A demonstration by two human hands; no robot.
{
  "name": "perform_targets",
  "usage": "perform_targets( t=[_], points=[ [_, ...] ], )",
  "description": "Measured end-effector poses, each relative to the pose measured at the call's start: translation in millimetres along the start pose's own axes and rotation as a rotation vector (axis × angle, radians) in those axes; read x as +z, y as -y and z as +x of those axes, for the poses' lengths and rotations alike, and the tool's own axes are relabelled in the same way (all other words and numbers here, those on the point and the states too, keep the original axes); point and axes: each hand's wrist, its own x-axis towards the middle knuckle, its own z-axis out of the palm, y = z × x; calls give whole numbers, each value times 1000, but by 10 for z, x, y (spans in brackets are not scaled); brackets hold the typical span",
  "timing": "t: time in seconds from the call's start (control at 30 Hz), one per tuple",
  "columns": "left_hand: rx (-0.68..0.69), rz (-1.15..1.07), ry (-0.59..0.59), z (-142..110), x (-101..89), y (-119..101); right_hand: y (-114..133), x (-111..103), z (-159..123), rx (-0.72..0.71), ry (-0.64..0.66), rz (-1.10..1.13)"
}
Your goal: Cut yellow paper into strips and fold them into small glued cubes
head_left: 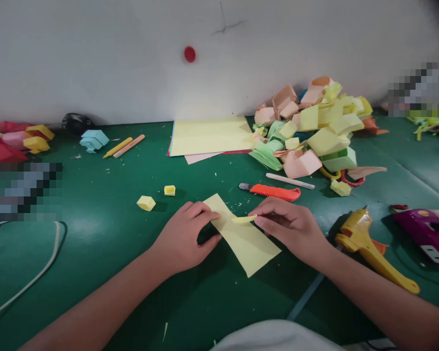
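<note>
A cut piece of pale yellow paper (247,243) slants between my hands above the green table. My left hand (190,236) pinches its left edge between thumb and fingers. In my right hand (290,226), thumb and forefinger close on a small narrow yellow paper strip (243,220), held over the sheet. Beyond the right hand lies an orange utility knife (274,191), its blade end to the left. Two small folded yellow paper pieces, one boxlike (169,190) and one faceted (146,203), rest left of the sheet.
A heap of folded paper shapes (325,122) sits against the wall at right, with stacked paper sheets (208,136) beside it. A yellow glue gun (373,253) and a purple device (424,231) lie at right. A white cable (54,248) curves at left.
</note>
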Motion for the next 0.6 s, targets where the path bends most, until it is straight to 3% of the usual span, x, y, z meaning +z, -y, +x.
perform_targets(
  t=[0.33,0.6],
  points=[
    [52,-23,-3,-16,-47,4,-11,-43,-4,91,-87,90],
    [47,-199,-171,-5,-82,-94,-3,-22,-17,10,18,76]
  ],
)
